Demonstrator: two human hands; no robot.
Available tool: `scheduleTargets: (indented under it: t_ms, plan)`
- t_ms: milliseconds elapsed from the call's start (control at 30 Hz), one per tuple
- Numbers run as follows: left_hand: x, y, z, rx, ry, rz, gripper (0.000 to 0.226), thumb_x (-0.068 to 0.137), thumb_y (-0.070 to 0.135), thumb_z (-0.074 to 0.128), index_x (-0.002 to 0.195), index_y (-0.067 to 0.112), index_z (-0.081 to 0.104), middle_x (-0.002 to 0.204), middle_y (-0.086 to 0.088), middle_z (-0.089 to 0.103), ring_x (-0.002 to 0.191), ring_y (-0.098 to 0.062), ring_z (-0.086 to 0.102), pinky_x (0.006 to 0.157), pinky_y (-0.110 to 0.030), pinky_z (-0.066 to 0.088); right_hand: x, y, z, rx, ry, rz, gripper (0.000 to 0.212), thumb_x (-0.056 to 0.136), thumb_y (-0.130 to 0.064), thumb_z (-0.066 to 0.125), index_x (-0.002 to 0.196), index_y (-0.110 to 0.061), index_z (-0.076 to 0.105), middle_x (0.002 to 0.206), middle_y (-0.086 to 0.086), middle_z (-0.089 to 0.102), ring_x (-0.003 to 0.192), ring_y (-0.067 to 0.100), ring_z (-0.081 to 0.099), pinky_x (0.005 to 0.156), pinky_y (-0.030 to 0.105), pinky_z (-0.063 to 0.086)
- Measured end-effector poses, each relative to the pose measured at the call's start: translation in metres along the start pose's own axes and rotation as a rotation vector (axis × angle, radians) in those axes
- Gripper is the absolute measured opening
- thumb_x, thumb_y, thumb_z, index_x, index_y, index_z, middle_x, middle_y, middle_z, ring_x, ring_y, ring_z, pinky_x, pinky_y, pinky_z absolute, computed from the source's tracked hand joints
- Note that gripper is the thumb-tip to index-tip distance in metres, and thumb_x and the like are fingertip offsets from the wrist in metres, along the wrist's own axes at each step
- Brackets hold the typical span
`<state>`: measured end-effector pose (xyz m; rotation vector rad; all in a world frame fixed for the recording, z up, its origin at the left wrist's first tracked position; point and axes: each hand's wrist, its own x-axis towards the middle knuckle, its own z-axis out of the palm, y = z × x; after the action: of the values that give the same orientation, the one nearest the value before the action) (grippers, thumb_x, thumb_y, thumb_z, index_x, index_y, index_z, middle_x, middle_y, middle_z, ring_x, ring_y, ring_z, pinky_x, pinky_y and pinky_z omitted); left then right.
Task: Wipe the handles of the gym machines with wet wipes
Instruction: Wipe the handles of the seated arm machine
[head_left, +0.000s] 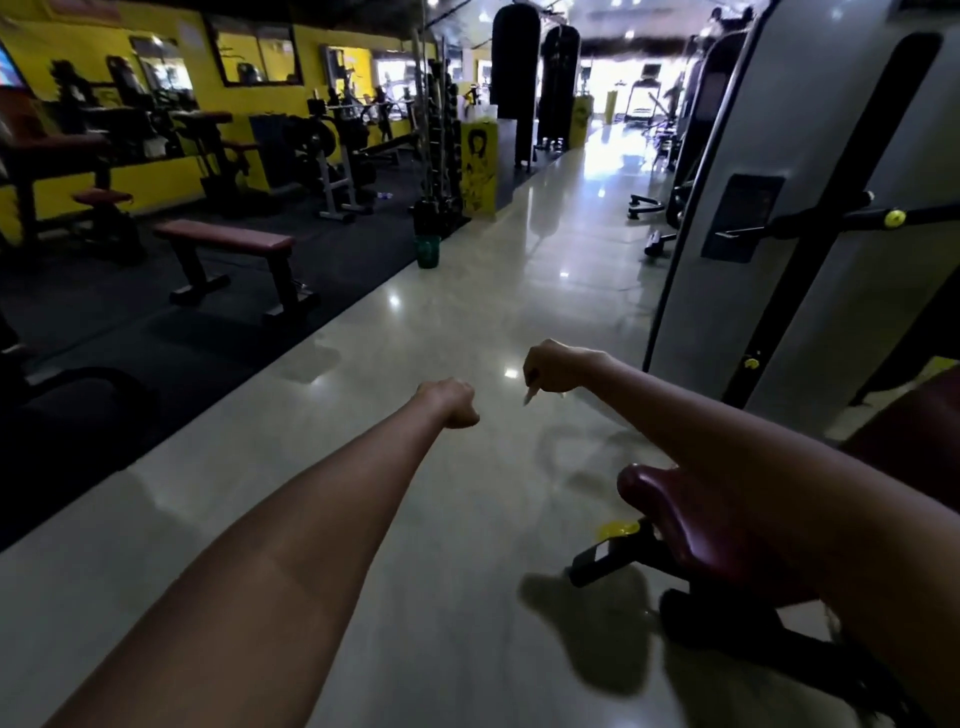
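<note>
Reaching both bare arms out over a glossy pale floor (467, 291) in a dim, yellow-walled gym.

Left hand (451, 402) is curling into a fist, holding nothing; right hand (553, 370) is pinching a small whitish wipe (529, 396). A grey machine (810, 208) with its black handle (826, 221) is standing right; a maroon bench (228, 239) is sitting left.

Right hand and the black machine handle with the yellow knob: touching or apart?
Apart. The head view shows the right hand out over the floor, well below and left of the machine handle, with grey machine panel between them.
</note>
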<state>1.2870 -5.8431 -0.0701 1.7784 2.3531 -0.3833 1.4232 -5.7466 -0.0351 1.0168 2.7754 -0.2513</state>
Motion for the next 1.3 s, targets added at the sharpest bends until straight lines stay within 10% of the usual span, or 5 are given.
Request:
scheduleTargets:
  t_ms: [300, 433, 900, 1300]
  plan:
    - [0.176, -0.009, -0.032, -0.032, -0.151, 0.196, 0.028, 0.094, 0.027, 0.054, 0.101, 0.002, 0.064, 0.117, -0.016, 0.059, 0.105, -0.027, 0.056, 0.082, -0.032, 0.044, 0.127, 0.086, -0.015, 0.046, -0.006, 0.223, 0.027, 0.09, -0.011, 0.053, 0.114, -0.004, 0.064, 0.114, 0.011, 0.064, 0.108, 0.026, 0.059, 0.078, 0.026, 0.042]
    - [0.257, -0.007, -0.064, -0.06, -0.103, 0.225, 0.039, 0.094, 0.026, 0.054, 0.118, -0.004, 0.06, 0.126, -0.017, 0.058, 0.115, -0.029, 0.055, 0.088, -0.032, 0.045, 0.18, 0.134, -0.031, 0.134, 0.001, 0.249, 0.033, 0.094, -0.027, 0.052, 0.115, -0.005, 0.065, 0.117, 0.008, 0.066, 0.11, 0.014, 0.057, 0.098, 0.025, 0.034]
    - [0.519, 0.069, -0.142, 0.02, -0.02, 0.528, 0.035, 0.093, 0.027, 0.053, 0.114, 0.001, 0.063, 0.123, -0.016, 0.06, 0.112, -0.029, 0.056, 0.089, -0.035, 0.045, 0.299, 0.319, -0.068, 0.195, 0.074, 0.506, 0.03, 0.085, -0.025, 0.066, 0.097, 0.002, 0.07, 0.09, 0.019, 0.067, 0.088, 0.028, 0.064, 0.063, 0.023, 0.042]
    - [0.667, 0.19, -0.219, 0.096, -0.005, 0.986, 0.035, 0.094, 0.027, 0.052, 0.119, 0.003, 0.059, 0.121, -0.013, 0.059, 0.11, -0.026, 0.056, 0.091, -0.033, 0.044, 0.294, 0.439, -0.104, 0.255, 0.282, 0.966, 0.023, 0.091, -0.008, 0.052, 0.108, -0.004, 0.067, 0.114, 0.01, 0.065, 0.106, 0.023, 0.058, 0.082, 0.024, 0.039]
